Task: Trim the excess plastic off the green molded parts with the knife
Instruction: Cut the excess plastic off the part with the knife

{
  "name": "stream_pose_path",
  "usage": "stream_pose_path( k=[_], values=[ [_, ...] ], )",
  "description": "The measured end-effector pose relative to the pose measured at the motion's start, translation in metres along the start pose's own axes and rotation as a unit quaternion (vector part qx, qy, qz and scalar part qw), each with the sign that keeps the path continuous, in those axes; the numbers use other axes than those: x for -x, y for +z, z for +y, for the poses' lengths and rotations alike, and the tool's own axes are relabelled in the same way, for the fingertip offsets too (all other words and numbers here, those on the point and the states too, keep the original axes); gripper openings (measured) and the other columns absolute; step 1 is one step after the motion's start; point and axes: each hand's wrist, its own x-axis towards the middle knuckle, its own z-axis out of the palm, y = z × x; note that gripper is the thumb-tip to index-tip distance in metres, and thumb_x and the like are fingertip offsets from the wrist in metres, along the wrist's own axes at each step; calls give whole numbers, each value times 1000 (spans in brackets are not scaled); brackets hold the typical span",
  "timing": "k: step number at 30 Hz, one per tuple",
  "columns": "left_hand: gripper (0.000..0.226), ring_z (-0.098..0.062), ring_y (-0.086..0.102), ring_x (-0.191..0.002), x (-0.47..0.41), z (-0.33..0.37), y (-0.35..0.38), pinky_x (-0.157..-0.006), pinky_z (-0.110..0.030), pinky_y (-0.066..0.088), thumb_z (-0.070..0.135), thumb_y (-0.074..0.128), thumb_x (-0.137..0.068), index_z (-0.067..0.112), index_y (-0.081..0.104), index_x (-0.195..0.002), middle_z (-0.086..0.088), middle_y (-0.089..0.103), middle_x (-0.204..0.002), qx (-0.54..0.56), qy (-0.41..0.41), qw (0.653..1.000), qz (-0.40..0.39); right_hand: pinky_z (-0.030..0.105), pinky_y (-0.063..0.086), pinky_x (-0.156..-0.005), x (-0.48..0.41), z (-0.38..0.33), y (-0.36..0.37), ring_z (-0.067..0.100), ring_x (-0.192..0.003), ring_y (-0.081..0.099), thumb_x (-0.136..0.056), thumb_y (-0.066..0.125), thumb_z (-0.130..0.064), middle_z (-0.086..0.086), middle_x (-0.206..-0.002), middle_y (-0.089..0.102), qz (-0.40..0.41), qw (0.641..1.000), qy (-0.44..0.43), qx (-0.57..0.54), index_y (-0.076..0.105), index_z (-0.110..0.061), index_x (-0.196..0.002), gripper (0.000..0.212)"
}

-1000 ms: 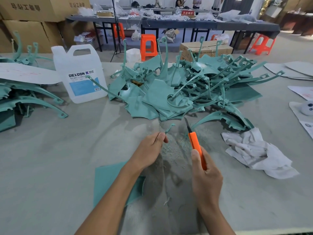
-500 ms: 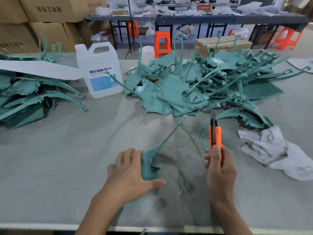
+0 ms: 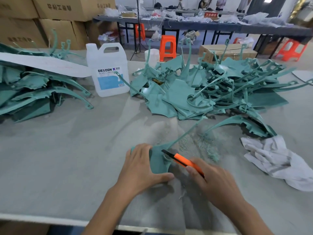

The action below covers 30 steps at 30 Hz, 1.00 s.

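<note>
Reading from the left, you see a stack of green parts (image 3: 33, 92) at the far-left edge of the surface (image 3: 59, 158), with a white strip (image 3: 42, 64) lying across its top. Closed cardboard boxes (image 3: 55, 19) stand behind it. Just right of the stack stands a capped white jug (image 3: 108, 72) labelled DEXCON; its fill level cannot be told. Below these, a broad bare stretch of surface runs down to the near edge (image 3: 42, 217).

Your left hand (image 3: 144, 168) presses flat, fingers straight and spread, on one green part (image 3: 158, 161) lying near the front at centre. The part's thin stem reaches up and to the right toward the heap. Your right hand (image 3: 215, 185), slightly blurred, has its fingers curled round the orange knife (image 3: 183, 161). The blade tip lies over the part beside a curved notch; whether it bites in cannot be told.

Green shavings (image 3: 208, 145) litter the surface just beyond the knife. Farther back, a heap of green parts (image 3: 211, 89) spreads from centre to the right edge. A crumpled white rag (image 3: 277, 160) lies to the right of your right hand, apart from it.
</note>
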Motion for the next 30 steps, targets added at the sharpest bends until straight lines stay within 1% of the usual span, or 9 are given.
stream_pose_path(
  k=[5, 8, 12, 14, 16, 20, 25, 28, 30],
  values=[
    [104, -9, 33, -109, 2, 1, -1, -97, -28, 32, 95, 59, -44, 27, 41, -120, 18, 35, -117, 29, -29, 999, 2, 35, 49, -67, -10, 1, -6, 16, -82, 66, -96, 29, -70, -8, -86, 68, -25, 999, -30, 19, 50, -43, -121, 43],
    [100, -7, 30, -102, 2, 1, -1, -90, -26, 31, 96, 59, -41, 32, 34, -114, 18, 35, -115, 39, -45, 998, -8, 34, 47, -63, -12, 1, -6, 16, -81, 67, -97, 26, -70, -8, -85, 68, 5, 996, -34, 81, 52, -41, -121, 46],
    [100, -4, 24, -97, 1, 1, 0, -97, -28, 35, 97, 58, -43, 30, 35, -113, 15, 37, -116, 29, -36, 999, -6, 34, 44, -55, -9, -4, -4, 18, -70, 66, -90, 14, -74, -9, -76, 64, 23, 993, -70, 88, 57, -40, -113, 60],
    [98, -5, 25, -98, 1, 1, 0, -96, -28, 35, 97, 58, -43, 31, 34, -112, 15, 37, -116, 29, -37, 999, -6, 33, 38, -52, -12, -2, -6, 17, -67, 66, -92, 19, -72, -8, -74, 65, 44, 990, -64, 117, 57, -40, -113, 54],
    [95, -7, 26, -99, 1, 1, 1, -93, -27, 34, 97, 58, -43, 34, 30, -109, 16, 36, -115, 30, -40, 999, -8, 32, 40, -53, -14, 0, -5, 15, -67, 64, -94, 25, -71, -9, -73, 63, 28, 993, -63, 99, 55, -41, -115, 47],
    [93, -8, 27, -98, 1, 0, 1, -90, -27, 34, 97, 58, -43, 37, 27, -107, 17, 35, -113, 26, -41, 999, -10, 35, 50, -60, -16, 6, -6, 16, -67, 64, -89, 17, -75, -9, -72, 64, 17, 996, -62, 64, 56, -40, -116, 58],
    [89, -8, 27, -95, -4, -3, 1, -85, -27, 34, 95, 60, -45, 40, 25, -104, 18, 36, -110, 33, -27, 999, -30, 31, 48, -61, -18, 10, -10, 12, -68, 63, -83, 16, -78, -11, -74, 62, -21, 997, -62, 29, 56, -42, -119, 64],
    [90, -9, 32, -98, -11, -3, -3, -84, -27, 38, 93, 64, -44, 39, 26, -105, 19, 36, -108, 46, -15, 997, -52, 32, 46, -62, -20, 13, -15, 15, -74, 66, -91, 21, -73, -10, -78, 65, -3, 996, -48, 77, 54, -41, -120, 54],
    [92, -10, 35, -100, -15, -4, -6, -81, -26, 37, 94, 64, -44, 39, 26, -108, 20, 35, -107, 42, -12, 997, -70, 30, 47, -62, -19, 12, -16, 13, -71, 65, -90, 22, -73, -11, -75, 63, -28, 996, -54, 58, 54, -41, -118, 53]
  ],
)
